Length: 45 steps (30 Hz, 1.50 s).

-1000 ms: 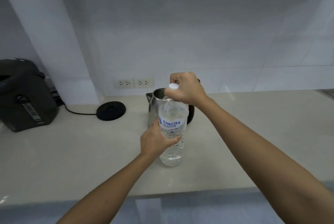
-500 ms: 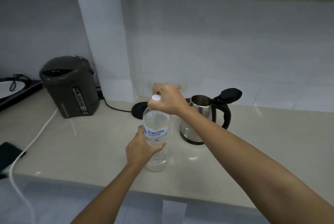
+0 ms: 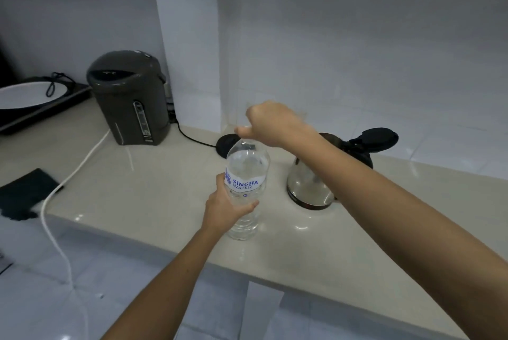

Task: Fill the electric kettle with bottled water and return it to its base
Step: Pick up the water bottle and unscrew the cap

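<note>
A clear water bottle (image 3: 245, 172) with a blue-lettered white label stands on the beige counter (image 3: 154, 191). My left hand (image 3: 224, 206) is wrapped around its lower body. My right hand (image 3: 270, 122) is closed over the bottle's white cap (image 3: 242, 131) at the top. To the right stands the steel kettle (image 3: 310, 185), its black lid (image 3: 380, 139) flipped open; my right forearm crosses in front of it. The round black kettle base (image 3: 224, 144) lies behind the bottle, partly hidden by it.
A dark grey water dispenser (image 3: 129, 98) stands at the back left, a black cord (image 3: 192, 139) running from behind it to the base. A white cable (image 3: 68, 183) and a dark cloth (image 3: 24, 194) lie at the left edge. A white dish (image 3: 24, 96) rests on a black tray.
The view has swung left and down, so bottle and kettle sit further right in frame. Both hands keep their grip on the bottle, the right hand twisting at the cap.
</note>
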Tool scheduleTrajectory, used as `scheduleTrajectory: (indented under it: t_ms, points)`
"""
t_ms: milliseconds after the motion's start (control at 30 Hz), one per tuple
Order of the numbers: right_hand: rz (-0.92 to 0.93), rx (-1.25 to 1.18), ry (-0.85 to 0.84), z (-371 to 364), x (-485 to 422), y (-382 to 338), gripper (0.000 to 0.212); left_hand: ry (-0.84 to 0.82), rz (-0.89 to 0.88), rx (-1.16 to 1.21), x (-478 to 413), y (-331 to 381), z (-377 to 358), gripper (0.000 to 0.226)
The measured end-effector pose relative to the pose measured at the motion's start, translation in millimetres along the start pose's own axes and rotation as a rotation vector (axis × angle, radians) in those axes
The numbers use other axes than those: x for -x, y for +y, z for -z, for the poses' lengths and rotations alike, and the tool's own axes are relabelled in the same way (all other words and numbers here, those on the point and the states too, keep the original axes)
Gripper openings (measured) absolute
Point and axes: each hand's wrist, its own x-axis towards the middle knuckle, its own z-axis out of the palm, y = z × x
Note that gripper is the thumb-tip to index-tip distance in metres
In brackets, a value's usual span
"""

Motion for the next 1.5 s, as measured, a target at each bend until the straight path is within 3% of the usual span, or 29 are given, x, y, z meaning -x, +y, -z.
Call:
scheduleTrajectory:
  t_ms: [100,267,400,467,600,700,767,867,1133,1233,1500]
  points:
    - [0.084,0.040,-0.024,3.4,2.1,-2.7,0.046,0.010,0.007,-0.005,1.2,0.7,-0.3,0.079]
    - [0.208,-0.160,-0.160,7.7,10.5,9.5,0.029,0.028,0.002,-0.029,1.9,0.4,-2.0,0.080]
    - [0.299,-0.163,-0.266,15.2,11.6,22.0,0.019,0.018,-0.006,-0.034,0.5,0.7,-3.1,0.082]
    - [0.379,-0.077,-0.258,17.4,11.1,25.2,0.019,0.008,-0.005,-0.025,1.0,0.2,-3.0,0.082]
    - [0.522,-0.022,-0.217,23.5,13.6,30.7,0.050,-0.011,0.006,0.020,1.0,-1.2,-1.7,0.084]
    - [0.535,-0.063,-0.106,22.1,12.3,37.4,0.035,-0.011,0.026,0.140,4.3,-2.0,-4.7,0.085]
    - [0.465,-0.170,-0.002,15.2,14.4,45.9,0.029,0.013,0.026,0.229,10.6,-2.4,-12.0,0.090]
    - [0.213,-0.400,0.161,-23.5,33.9,65.5,0.024,0.093,0.039,0.305,17.6,-2.1,-27.8,0.103]
    - [-0.433,-0.478,-0.283,-201.8,131.0,98.8,0.036,0.211,0.047,0.318,10.2,0.4,-36.6,0.092]
    - [-0.530,-0.465,-0.312,-229.4,156.1,102.5,0.034,0.229,0.047,0.292,7.9,0.3,-38.0,0.087]
    - [-0.570,-0.486,-0.279,-250.5,175.2,98.0,0.034,0.255,0.047,0.302,3.6,0.5,-36.3,0.083]
